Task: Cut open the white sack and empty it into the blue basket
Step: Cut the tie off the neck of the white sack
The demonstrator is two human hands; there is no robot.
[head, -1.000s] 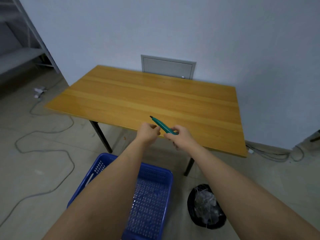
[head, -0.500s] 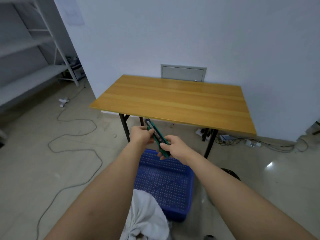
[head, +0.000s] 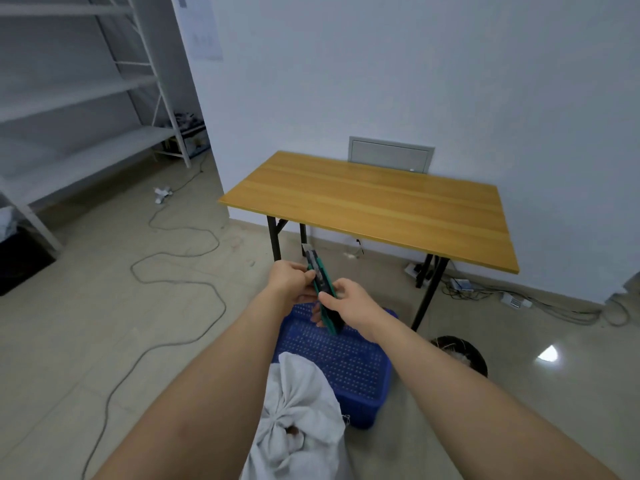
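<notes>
Sack (head: 298, 420) now sits in view on the floor, knotted top uncut, touching the blue basket (head: 346, 362) — a second ago only the basket showed. Both hands (head: 289, 284) (head: 349, 306) clamp the green knife (head: 320, 285), blade out — cutting looks imminent.

Both hands meet out in front over the basket (head: 349, 362), the left hand (head: 289, 284) just left of the right hand (head: 353, 306), with the utility knife (head: 322, 289) held between them, its tip pointing away toward the table (head: 374, 206). Nearer than the hands, the tied sack (head: 298, 410) stands on the floor, apparently touching the basket's near wall. Right of the right hand sits a bin (head: 460, 351); a cable (head: 180, 299) lies well left of the left hand.
</notes>
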